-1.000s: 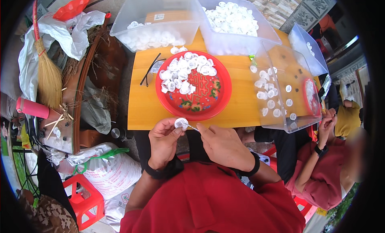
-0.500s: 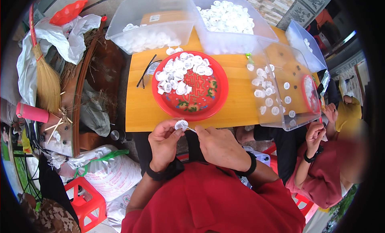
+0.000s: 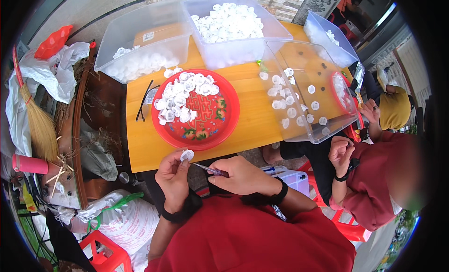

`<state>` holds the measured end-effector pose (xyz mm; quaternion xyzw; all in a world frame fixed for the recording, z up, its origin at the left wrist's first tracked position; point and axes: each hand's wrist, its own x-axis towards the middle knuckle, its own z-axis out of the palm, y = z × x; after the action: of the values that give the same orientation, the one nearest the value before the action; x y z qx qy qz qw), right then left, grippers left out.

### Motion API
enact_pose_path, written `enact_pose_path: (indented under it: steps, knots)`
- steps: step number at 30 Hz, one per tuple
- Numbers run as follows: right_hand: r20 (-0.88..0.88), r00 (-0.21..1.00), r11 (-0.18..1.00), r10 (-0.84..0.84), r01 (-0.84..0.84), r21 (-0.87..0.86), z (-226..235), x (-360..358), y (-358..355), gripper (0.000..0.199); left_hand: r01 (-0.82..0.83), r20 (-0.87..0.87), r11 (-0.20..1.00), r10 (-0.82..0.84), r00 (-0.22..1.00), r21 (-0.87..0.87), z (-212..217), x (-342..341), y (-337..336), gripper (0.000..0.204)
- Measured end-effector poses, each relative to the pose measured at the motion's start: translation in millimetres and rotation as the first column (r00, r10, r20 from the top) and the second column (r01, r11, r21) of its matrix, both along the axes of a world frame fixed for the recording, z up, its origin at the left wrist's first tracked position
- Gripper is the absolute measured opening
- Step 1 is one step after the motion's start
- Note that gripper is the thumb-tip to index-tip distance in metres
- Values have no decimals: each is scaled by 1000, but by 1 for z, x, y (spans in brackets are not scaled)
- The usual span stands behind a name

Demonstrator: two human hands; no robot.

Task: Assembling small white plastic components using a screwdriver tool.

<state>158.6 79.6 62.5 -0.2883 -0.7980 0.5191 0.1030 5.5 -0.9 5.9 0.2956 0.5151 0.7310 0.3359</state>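
Your left hand [image 3: 174, 178] pinches a small white plastic cap [image 3: 187, 155] at its fingertips, just below the near edge of the yellow table [image 3: 140, 145], while your right hand [image 3: 243, 175] grips a thin pen-like tool [image 3: 208, 169] whose long axis runs leftward, tip aimed at the cap and close beside it. The red round tray [image 3: 224, 127] of more caps lies straight ahead; a clear bin [image 3: 140, 43] at far left carries a small pale rectangular label

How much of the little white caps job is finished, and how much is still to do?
Done, by the look of it: the clear bins behind already hold many white caps. In hand: the left hand holds one white cap while the right hand points a thin tool at it. Left: a heap of caps still lies on the red plate.
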Motion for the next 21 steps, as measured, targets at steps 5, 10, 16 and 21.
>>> enact_pose_path:
  steps: [5, 10, 16, 21]
  knots:
    - [-173, 949, 965, -262, 260, -39, -7, -13, -1, 21, 112, 86, 994, -113, 990, 14, 6, 0, -3, 19]
    - [-223, 932, 959, -285, 276, -70, -20, -32, 2, 24, 214, 85, 976, -216, 973, 31, 9, 6, -6, 24]
    - [-91, 960, 963, -265, 259, -77, 2, -39, 41, 23, 156, 74, 987, -158, 985, 30, 6, -12, -5, 29]
    - [-551, 536, 767, -639, 491, -413, 66, -47, 152, 16, -8, 30, 1000, 9, 1000, -29, -15, -16, 7, 22]
